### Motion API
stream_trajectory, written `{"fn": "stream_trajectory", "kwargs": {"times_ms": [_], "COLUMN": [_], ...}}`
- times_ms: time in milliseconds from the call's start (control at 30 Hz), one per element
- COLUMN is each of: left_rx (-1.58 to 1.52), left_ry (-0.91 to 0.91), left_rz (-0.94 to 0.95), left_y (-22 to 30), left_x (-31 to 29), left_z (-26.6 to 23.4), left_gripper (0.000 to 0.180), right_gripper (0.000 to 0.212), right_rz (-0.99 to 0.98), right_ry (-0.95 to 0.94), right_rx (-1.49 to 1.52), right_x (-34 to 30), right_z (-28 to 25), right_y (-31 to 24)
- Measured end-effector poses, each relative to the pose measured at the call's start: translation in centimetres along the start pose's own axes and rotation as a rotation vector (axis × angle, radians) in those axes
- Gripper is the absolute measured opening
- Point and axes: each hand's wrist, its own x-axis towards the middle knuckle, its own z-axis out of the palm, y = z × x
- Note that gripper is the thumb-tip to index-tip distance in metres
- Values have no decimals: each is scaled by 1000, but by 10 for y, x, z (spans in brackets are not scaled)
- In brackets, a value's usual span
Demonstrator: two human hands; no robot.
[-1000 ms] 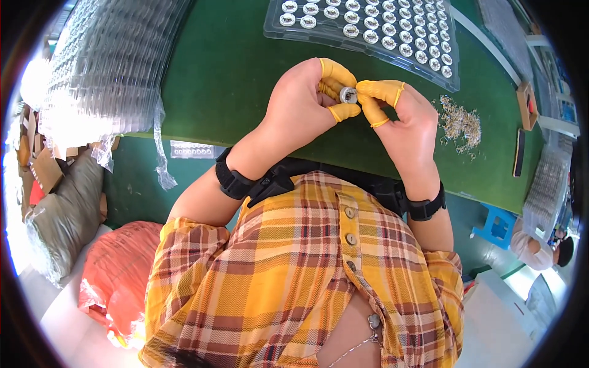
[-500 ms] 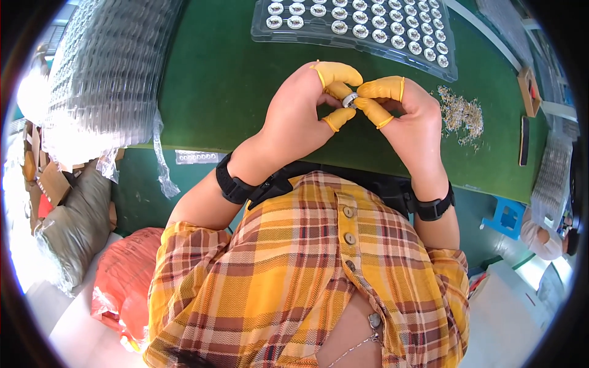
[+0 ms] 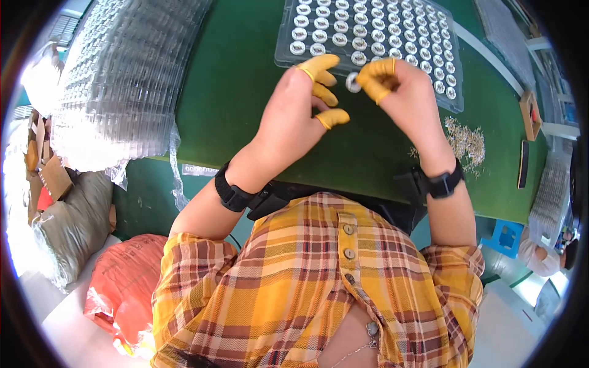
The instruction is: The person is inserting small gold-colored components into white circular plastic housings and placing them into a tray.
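Yellow finger cots cover fingertips on both of my hands. My right hand (image 3: 402, 89) pinches a small round white-and-metal part (image 3: 353, 82) between thumb and fingers, just off the near edge of the tray. To its left, my left hand (image 3: 294, 101) holds nothing, its thumb and fingers apart. Beyond both hands lies a clear plastic tray (image 3: 285, 54) with rows of similar round white parts, their centres dark and metallic. My fingers hide a bit of the tray's near edge.
A heap of tiny metal pieces (image 3: 466, 144) lies on the green tabletop (image 3: 233, 110) beside my right wrist. Tall stacked clear trays (image 3: 123, 80) stand at the left. A wooden box (image 3: 529, 115) and a black bar (image 3: 523, 164) lie near the right edge. Another person (image 3: 540, 253) is at far right.
Both hands were together at the round part. Now the left hand has let go and opened, and the right hand has carried the part up toward the tray.
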Motion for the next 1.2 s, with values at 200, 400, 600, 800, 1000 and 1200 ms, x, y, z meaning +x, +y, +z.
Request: {"fn": "stream_trajectory", "kwargs": {"times_ms": [200, 400, 600, 800, 1000, 1200], "left_rx": [155, 457, 644, 715, 601, 145], "left_ry": [107, 6, -90, -260, -265, -306], "left_rz": [82, 231, 448, 627, 698, 238], "left_y": [-14, -25, -41, -56, -27, 0], "left_x": [28, 75, 114, 132, 146, 50], "left_z": [-23, -31, -23, -2, -4, 2], "left_gripper": [29, 16, 21, 22, 13, 28], "right_gripper": [24, 22, 13, 10, 10, 15], "right_rz": [119, 136, 146, 251, 231, 125], "right_ry": [5, -56, 2, 15, -58, 112], "right_rx": [-506, -581, -266, -382, -404, -413], "right_x": [55, 51, -15, -83, -102, -103], "right_z": [17, 15, -39, -80, -78, -68], "right_y": [7, 1, 15, 20, 22, 35]}}
